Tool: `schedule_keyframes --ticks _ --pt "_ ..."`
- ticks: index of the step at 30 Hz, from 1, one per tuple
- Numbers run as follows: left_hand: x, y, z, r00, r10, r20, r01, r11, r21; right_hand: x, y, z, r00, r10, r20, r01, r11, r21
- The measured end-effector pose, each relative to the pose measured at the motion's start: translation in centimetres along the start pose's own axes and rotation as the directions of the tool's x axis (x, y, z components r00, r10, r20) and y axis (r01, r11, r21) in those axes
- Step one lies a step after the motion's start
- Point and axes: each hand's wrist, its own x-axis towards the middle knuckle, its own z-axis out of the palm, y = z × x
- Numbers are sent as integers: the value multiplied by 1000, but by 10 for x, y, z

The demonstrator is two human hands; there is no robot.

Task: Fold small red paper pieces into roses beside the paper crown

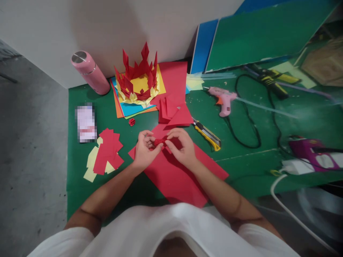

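Between my two hands is a small piece of folded red paper point(160, 142), partly hidden by the fingers. My left hand point(147, 148) pinches it from the left, with the thumb along its near side. From the right, my right hand point(181, 144) grips its other end between thumb and fingertips. Both hands are above a large red paper sheet point(182, 178) that lies askew on the green table. A small red paper rose point(132, 122) sits beyond my left hand. Folded red paper pieces point(171, 110) lie just past the hands.
A red and yellow paper crown point(138, 84) rests on stacked coloured sheets. Around it are a pink bottle point(91, 73), a blurred-out phone point(85, 123), cut paper strips point(105, 151), a yellow utility knife point(207, 135), a pink glue gun point(222, 100) with a black cord and a white power strip point(297, 166).
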Motion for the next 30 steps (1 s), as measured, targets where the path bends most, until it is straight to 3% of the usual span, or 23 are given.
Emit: schedule_keyframes --ticks 4,12,17,23,30 --pt "0 -1 0 1000 20 -1 -20 1000 18 2 0 -2 999 -43 27 45 997 -67" --pt "-1 -4 -3 994 101 42 -105 989 105 2 -4 -2 996 -13 89 12 1000 20" --pt "-1 -3 -3 995 91 51 -95 992 88 1 -4 0 999 -10 36 8 998 58" --pt "1 -1 -1 999 40 12 -40 998 41 2 2 -2 987 -158 21 160 984 -73" --pt "0 0 -1 1000 26 10 -26 1000 0 4 4 -8 931 -360 62 365 910 -199"
